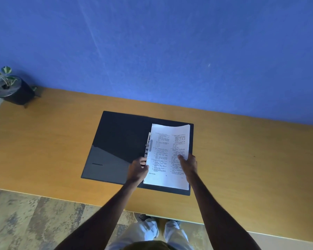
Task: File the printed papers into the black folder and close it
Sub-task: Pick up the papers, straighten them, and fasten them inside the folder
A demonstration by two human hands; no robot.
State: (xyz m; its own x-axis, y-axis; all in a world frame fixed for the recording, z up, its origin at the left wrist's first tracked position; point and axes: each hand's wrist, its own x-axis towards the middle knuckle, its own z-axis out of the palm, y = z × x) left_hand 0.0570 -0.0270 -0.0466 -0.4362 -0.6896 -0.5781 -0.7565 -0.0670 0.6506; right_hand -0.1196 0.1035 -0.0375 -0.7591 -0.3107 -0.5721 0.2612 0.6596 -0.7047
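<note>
The black folder (pixel 116 141) lies open on the wooden desk. A stack of printed papers (pixel 168 152) rests on its right half, beside the metal clip (pixel 148 144) along the spine. My left hand (pixel 138 168) pinches the stack's lower left edge near the clip's near end. My right hand (pixel 188 164) grips the stack's right edge, thumb on top of the printed page. The stack's far edge curls up slightly.
A small potted plant (pixel 11 89) in a black pot stands at the desk's far left corner. A blue wall (pixel 152 51) rises behind the desk (pixel 251 168). The desk's near edge runs just in front of my legs.
</note>
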